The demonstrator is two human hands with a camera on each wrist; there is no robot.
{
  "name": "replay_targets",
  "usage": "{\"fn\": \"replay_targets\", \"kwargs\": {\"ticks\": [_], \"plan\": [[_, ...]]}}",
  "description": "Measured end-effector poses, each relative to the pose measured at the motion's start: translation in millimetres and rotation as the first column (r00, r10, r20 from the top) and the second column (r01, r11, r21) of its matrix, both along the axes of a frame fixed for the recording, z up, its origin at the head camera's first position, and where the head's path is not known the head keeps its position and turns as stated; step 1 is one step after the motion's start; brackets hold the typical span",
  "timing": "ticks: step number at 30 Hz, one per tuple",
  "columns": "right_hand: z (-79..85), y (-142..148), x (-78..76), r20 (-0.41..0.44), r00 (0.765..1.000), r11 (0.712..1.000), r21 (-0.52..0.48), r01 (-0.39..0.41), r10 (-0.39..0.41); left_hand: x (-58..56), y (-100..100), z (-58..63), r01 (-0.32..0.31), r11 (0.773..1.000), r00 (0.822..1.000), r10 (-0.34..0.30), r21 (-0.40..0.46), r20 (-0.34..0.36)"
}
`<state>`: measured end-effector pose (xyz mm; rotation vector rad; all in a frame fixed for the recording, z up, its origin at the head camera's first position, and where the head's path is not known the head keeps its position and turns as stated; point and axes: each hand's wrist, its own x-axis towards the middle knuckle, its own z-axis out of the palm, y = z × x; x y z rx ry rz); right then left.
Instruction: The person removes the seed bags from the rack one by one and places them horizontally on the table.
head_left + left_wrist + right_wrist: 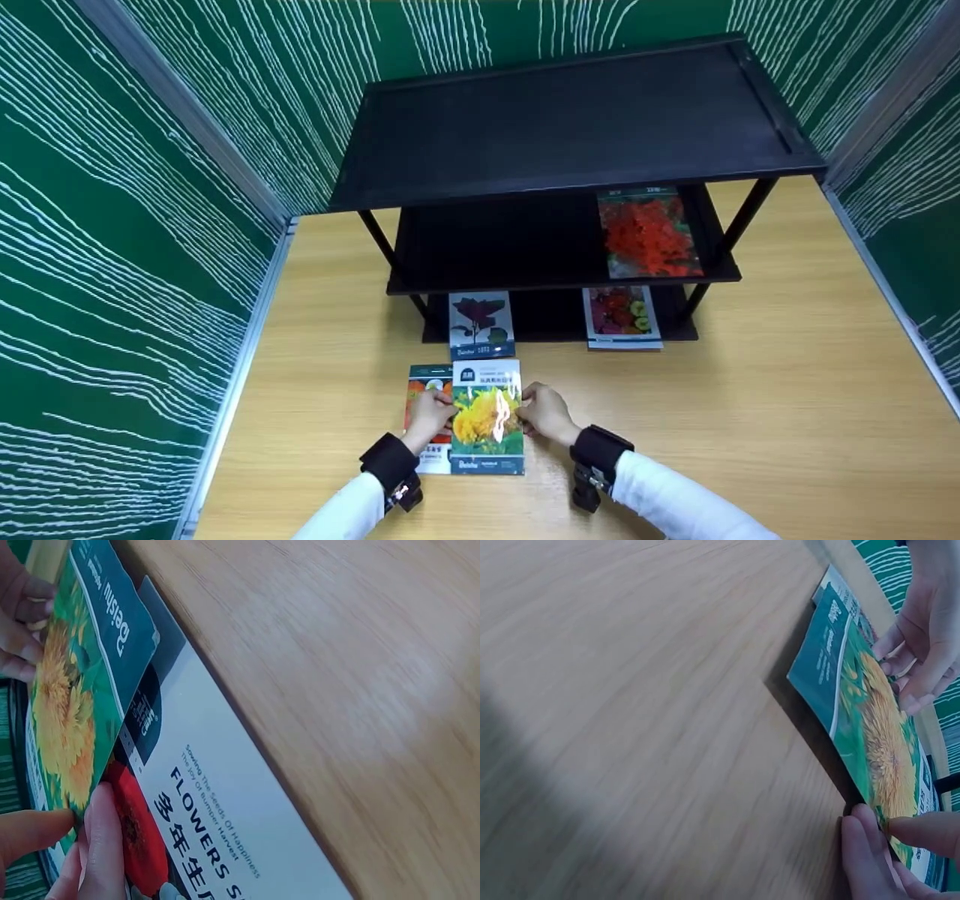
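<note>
A seed packet with yellow flowers [487, 450] is held at both long sides, slightly raised off the table. My left hand [430, 416] pinches its left edge between thumb and fingers. On the opposite edge, my right hand [547, 414] pinches it the same way. Partly covered beneath it lies a seed packet with red-orange flowers [430, 373], its white end with printed text showing in the left wrist view. Just beyond the yellow packet's top edge, a dark-red flower packet [481, 322] sticks out from the bottom shelf.
A black three-tier rack [577, 127] stands at the back. Its middle shelf bears a red flower packet [651, 236] at the right; a mixed-flower packet [621, 315] lies on the bottom shelf. Green walls with white streaks [112, 262] enclose the wooden table [787, 360].
</note>
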<state>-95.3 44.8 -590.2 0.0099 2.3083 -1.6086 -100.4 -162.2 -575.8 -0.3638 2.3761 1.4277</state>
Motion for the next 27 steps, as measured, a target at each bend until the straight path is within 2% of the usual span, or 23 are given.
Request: {"fn": "replay_targets", "kwargs": {"ticks": [4, 15, 18, 22, 27], "plan": [[1.1, 0, 1.7, -0.033, 0.999, 1.000, 0.027, -0.010, 0.011, -0.2, 1, -0.8, -0.003, 0.999, 1.000, 0.004, -0.034, 0.015], [-0.5, 1, 0.8, -0.013, 1.000, 1.000, 0.015, -0.002, 0.002, -0.7, 1, -0.6, -0.003, 0.999, 1.000, 0.002, -0.052, -0.012], [1.5, 3, 0.1, 0.014, 1.000, 1.000, -0.026, 0.002, -0.001, -0.9, -1, 1.3, 0.003, 0.998, 1.000, -0.003, -0.067, -0.004], [5.6, 5, -1.9, 0.115, 0.993, 0.990, -0.136, 0.029, -0.013, -1.7, -2, 4.3, 0.014, 0.995, 1.000, -0.013, -0.095, 0.009], [12.4, 12, -3.9, 0.202, 0.979, 0.969, -0.241, 0.051, -0.001, -3.4, -2, 9.0, 0.020, 0.998, 0.999, -0.019, -0.057, 0.028]]}}
